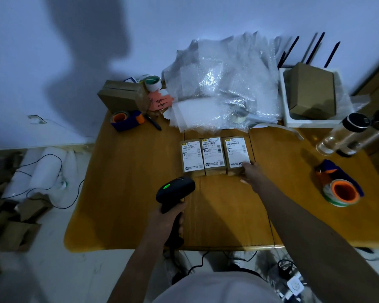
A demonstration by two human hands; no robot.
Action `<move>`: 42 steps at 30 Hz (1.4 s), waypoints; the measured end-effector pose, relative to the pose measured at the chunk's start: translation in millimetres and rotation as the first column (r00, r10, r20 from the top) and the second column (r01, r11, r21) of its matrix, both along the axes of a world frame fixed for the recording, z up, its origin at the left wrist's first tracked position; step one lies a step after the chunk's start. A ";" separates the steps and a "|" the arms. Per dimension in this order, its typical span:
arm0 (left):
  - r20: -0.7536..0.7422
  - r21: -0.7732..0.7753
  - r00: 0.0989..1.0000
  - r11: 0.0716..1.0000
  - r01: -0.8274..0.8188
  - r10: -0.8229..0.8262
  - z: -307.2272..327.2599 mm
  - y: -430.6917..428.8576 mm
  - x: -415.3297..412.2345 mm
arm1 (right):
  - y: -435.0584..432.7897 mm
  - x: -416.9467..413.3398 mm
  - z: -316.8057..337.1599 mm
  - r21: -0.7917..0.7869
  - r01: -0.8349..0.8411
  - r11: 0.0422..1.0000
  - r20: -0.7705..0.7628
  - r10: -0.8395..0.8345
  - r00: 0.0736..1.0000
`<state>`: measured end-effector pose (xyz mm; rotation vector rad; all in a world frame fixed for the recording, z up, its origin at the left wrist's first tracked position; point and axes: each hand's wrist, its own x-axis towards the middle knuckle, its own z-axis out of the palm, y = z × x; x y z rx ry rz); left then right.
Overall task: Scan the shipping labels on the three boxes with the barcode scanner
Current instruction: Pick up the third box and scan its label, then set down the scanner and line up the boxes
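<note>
Wooden table (127, 171) filled most of the view, with a big heap of bubble wrap (223, 88) at the back. Both arms reached forward over the near edge. Right arm stretched long and diagonal from lower right toward the middle; left arm came up short from below, forearm nearly straight.

Counts: three boxes in one row, touching side by side, just in front of the bubble wrap, each with one white label on top: left box (192, 158), middle box (213, 156), right box (237, 154). Two other cardboard boxes further back: one at back left (120, 96), one in a white tray (312, 92) at back right. Two tape dispensers with orange cores, back left (126, 119) and right side (339, 186). One loose tape roll (152, 82), one black pen (153, 123), one clear bottle (346, 134) lying on its side.

Left hand (166, 221) was wrapped tight round the handle of the black scanner (175, 193); scanner head sat just short of the left box, pointing at it, green light lit on top. Right hand (253, 173) was flat and loose, palm down, fingertips (246, 166) touching the near right corner of the right box, gripping nothing.
</note>
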<state>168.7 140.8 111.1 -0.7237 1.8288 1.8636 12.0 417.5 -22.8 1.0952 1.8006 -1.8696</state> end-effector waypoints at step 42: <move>-0.063 0.140 0.995 0.988 -0.063 0.072 13.3 -14.0 -29.3 | -80.6 32.6 94.1 0.258 -0.511 0.820 -0.236 0.567 0.789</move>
